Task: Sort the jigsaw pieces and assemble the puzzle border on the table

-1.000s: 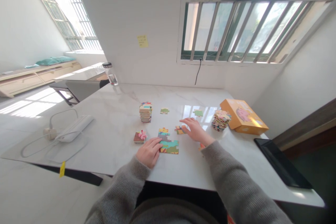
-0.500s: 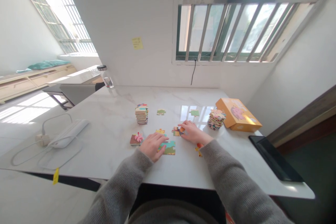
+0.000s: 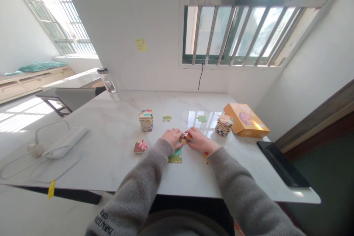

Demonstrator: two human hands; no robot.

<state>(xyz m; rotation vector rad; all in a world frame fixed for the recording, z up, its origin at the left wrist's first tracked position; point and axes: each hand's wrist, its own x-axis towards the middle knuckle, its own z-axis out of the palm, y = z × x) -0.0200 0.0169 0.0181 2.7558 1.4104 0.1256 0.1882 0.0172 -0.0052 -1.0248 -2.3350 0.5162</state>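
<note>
At the middle of the table, a brown and orange puzzle piece [image 3: 185, 139] lies between my hands. My left hand [image 3: 172, 138] has its fingertips closed on the left side of that piece. From the right, my right hand [image 3: 198, 139] grips the opposite edge between thumb and fingers. Below my left hand, a green and teal puzzle section [image 3: 176, 158] is partly covered by the hand and sleeve. An orange-yellow piece [image 3: 205, 157] shows beside my right sleeve. Two green pieces, one to the left [image 3: 167, 118] and one to the right [image 3: 202, 118], lie farther back.
Puzzle pieces stand in a left stack [image 3: 146, 121] and a right stack [image 3: 224, 125]. A small pile [image 3: 140, 147] sits nearer on the left. Farther right are an orange box [image 3: 247, 121] and a black tablet-like slab [image 3: 282, 164]. A power strip [image 3: 66, 142] and bottle [image 3: 107, 81] are leftward.
My left hand has moved up and right from the green and teal section to the brown and orange piece. My right hand stays at that piece. The view has shifted slightly.
</note>
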